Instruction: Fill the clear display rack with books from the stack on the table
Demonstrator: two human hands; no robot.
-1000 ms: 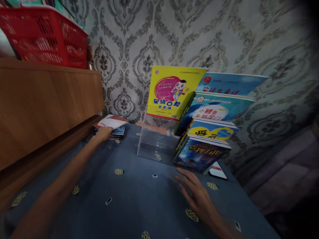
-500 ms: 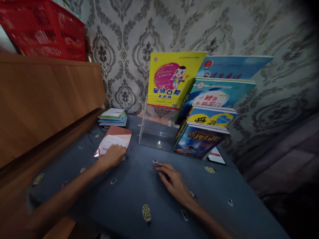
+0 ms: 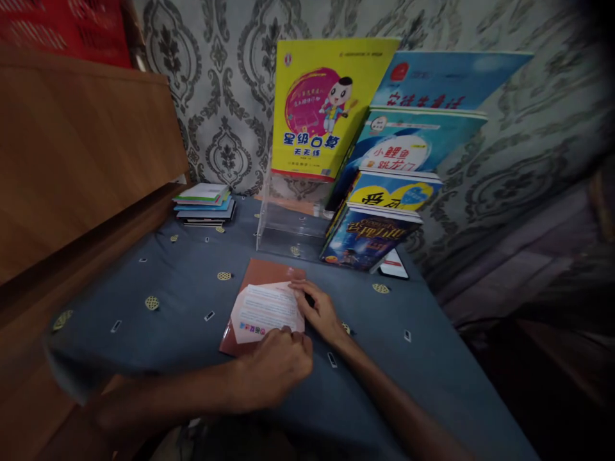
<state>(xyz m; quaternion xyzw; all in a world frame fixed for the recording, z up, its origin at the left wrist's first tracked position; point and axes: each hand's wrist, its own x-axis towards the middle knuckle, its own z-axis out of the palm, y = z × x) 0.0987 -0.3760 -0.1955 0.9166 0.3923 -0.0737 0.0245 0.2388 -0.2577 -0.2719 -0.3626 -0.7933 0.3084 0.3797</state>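
Note:
A thin brown book (image 3: 262, 275) with a white label on its cover lies flat on the blue tablecloth (image 3: 192, 307) in front of me. My left hand (image 3: 273, 368) is curled at the book's near edge, fingers closed on it. My right hand (image 3: 321, 312) rests on the book's right edge with its fingers pressing the label. Behind stands a clear acrylic rack (image 3: 288, 224) holding a yellow book (image 3: 321, 109) and several blue books (image 3: 398, 166).
A small stack of books (image 3: 204, 203) lies at the far left of the table beside a wooden cabinet (image 3: 81, 147). A phone (image 3: 394, 264) lies by the rack's right foot. Patterned wallpaper runs behind. The table's right edge drops to a dark floor.
My left hand has dragged the brown book from the far stack to the middle of the table. My right hand has moved left onto the book. The view has tilted down.

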